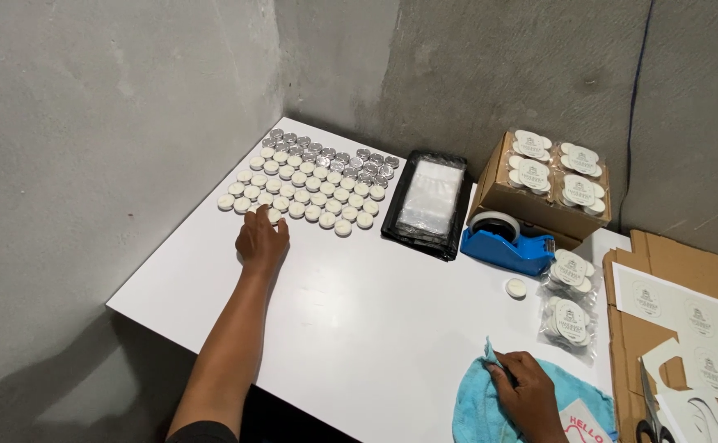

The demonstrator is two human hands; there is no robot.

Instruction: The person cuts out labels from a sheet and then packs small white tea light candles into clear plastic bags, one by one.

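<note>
My left hand [262, 240] is stretched out over the white table [359, 312], fingers curled at the near edge of several rows of small white tealight candles [306, 193]; whether it grips one I cannot see. The back rows of candles [330, 156] show silver cups. My right hand [525, 387] rests near the front edge, its fingers pinching a light blue cloth [478, 402].
A black tray of clear plastic bags [429, 201], a blue tape dispenser [508, 239], one loose candle [516, 288], bagged candle packs [571, 308], a cardboard box of packs [548, 176], flat cardboard with label sheets [687, 316], scissors [650, 422]. Concrete walls stand behind and left.
</note>
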